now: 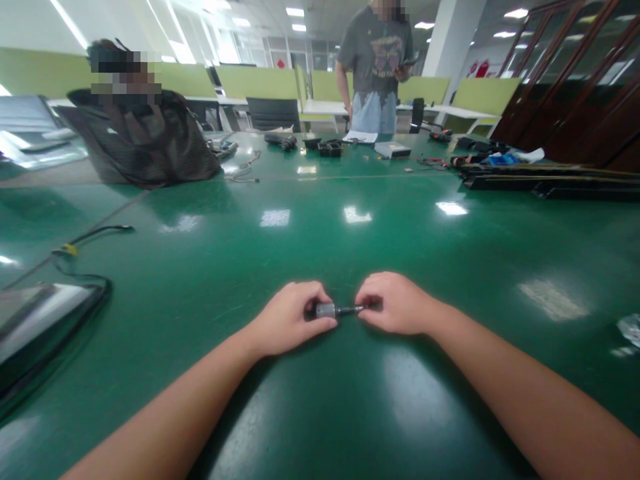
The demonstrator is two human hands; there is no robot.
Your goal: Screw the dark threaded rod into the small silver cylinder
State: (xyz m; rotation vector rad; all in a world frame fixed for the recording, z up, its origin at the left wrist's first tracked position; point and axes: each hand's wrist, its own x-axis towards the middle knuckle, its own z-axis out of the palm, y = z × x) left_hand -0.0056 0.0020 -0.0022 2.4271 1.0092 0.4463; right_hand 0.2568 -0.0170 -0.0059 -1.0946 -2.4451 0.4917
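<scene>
fingers of the left hand (287, 323) grip the grey barrel of a slim tool (327, 311) at the green table (320, 247); those of the right hand (400, 307) pinch its thin dark end. left of the tool lies a flat device (45, 327) edged by a black cable (103, 300); well to its right, something clear and crumpled (631, 329). beyond the tool, far right, are long black strips (540, 179); far left, a bulky dark bag (150, 143) blocks part of the view. past it, slightly right, come a pale box (393, 149) and a standing person (377, 60).
</scene>
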